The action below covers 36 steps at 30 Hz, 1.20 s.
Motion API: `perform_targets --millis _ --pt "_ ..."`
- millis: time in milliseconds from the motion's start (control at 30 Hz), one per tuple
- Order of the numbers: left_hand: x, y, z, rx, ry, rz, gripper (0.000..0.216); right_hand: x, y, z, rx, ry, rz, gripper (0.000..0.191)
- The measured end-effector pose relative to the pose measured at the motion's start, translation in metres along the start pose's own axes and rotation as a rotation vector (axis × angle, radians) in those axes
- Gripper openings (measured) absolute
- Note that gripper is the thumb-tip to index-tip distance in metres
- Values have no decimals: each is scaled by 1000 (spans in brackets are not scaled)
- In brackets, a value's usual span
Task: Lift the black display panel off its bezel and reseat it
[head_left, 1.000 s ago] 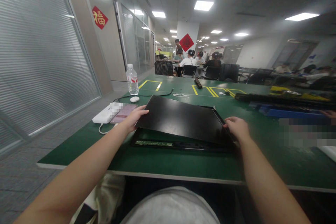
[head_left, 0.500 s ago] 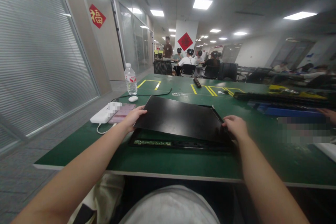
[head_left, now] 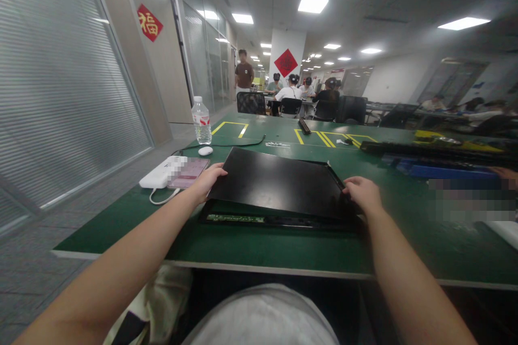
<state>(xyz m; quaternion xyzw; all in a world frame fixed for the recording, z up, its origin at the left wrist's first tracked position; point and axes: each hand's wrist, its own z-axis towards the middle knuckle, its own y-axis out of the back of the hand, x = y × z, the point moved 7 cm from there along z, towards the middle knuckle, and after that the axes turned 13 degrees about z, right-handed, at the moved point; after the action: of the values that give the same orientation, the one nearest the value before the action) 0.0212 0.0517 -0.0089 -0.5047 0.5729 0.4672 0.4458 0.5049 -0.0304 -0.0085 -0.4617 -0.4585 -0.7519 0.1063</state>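
A flat black panel (head_left: 279, 180) lies on the green table (head_left: 283, 250), its near edge raised a little above a black frame (head_left: 279, 222) with a green circuit strip. My left hand (head_left: 208, 179) grips the panel's left edge, fingers curled over it. My right hand (head_left: 363, 194) holds the panel's right edge, fingers closed on it. Both forearms reach in from the bottom of the view.
A white power bank (head_left: 159, 175) with a cable and a phone (head_left: 189, 171) lie left of the panel. A water bottle (head_left: 201, 121) and a white mouse (head_left: 205, 151) stand farther back. Blue and black parts (head_left: 437, 164) fill the right. People sit behind; one stands at the back.
The panel's raised near edge has come down slightly toward the frame. A person in the background has walked left and nearer. My hands stay on the panel's edges.
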Motion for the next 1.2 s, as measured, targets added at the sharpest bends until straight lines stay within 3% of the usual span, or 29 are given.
perform_targets --millis 367,1200 --pt "-4 -1 -2 43 -51 18 55 1 1 -2 14 -23 10 29" --pt "-3 -4 -4 71 -10 -40 49 7 1 -10 11 -25 70 27"
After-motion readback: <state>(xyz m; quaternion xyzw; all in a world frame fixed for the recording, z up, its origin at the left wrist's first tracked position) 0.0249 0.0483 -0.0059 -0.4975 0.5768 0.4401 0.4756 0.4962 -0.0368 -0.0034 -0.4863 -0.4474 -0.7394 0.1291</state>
